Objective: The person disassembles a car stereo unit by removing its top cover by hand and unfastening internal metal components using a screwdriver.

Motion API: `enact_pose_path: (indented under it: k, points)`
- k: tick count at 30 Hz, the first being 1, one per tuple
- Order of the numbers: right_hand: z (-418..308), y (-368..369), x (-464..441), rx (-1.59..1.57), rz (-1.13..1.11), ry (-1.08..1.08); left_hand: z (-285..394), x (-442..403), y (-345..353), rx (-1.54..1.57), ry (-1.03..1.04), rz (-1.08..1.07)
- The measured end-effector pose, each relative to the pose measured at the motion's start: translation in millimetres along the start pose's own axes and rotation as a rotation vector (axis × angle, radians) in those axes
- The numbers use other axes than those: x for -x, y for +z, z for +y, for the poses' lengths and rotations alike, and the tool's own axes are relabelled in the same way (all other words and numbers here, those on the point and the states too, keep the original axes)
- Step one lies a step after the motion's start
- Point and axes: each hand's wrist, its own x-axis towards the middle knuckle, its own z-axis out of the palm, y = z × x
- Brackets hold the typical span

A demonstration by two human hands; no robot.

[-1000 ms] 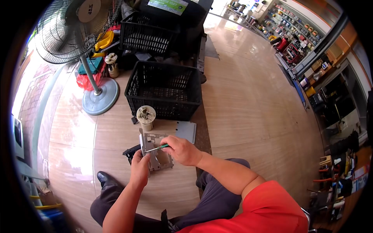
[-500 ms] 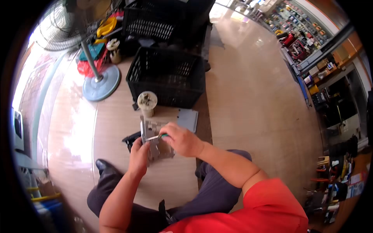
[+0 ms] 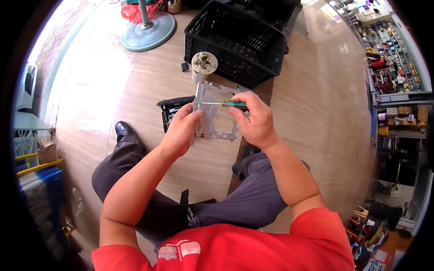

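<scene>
A flat metal frame (image 3: 212,119) with cut-outs is gripped along its left edge by my left hand (image 3: 181,128). My right hand (image 3: 255,118) is closed round the green handle of a screwdriver (image 3: 235,104). The screwdriver's thin shaft points left across the frame, and its tip is at the frame's left flange. A black plastic part (image 3: 169,108) lies on the floor just left of my left hand. Behind the frame stands a round cream-coloured canister (image 3: 204,63) with fittings on top.
A black plastic crate (image 3: 239,43) stands beyond the canister. The round base (image 3: 148,31) of a stand is at the upper left. Shelves of small goods (image 3: 393,54) line the far right. Blue items (image 3: 49,180) lie at the left edge.
The view has swung down and to the left, so the frame and hands appear higher and further right. The frame and screwdriver are still held, and the screwdriver now appears nearly level.
</scene>
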Motion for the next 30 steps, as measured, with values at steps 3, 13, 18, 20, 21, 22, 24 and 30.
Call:
enact_pose_path:
  k: [3,13,18,20,21,22,24,30]
  points:
    - [1,0,1,0.011,-0.013,-0.009,-3,-2,-3,-0.017,0.009,-0.014]
    - [1,1,3,0.012,-0.065,-0.022,-1,-1,-1,-0.092,0.040,0.009]
    - [0,1,3,0.008,-0.076,-0.013,-5,-4,-3,-0.106,0.044,0.016]
    - [-1,1,3,0.005,-0.076,-0.017,-5,-4,-4,-0.106,0.049,0.013]
    - [-1,1,3,0.009,-0.084,-0.016,-6,-4,-3,-0.114,0.049,0.025]
    - [-1,0,3,0.014,-0.091,-0.016,-6,-4,-3,-0.122,0.050,0.037]
    - [-1,0,3,0.020,-0.100,-0.028,-8,-6,-5,-0.142,0.053,0.041]
    - [-1,1,2,0.015,-0.110,-0.060,-19,-13,-12,-0.256,0.110,0.080]
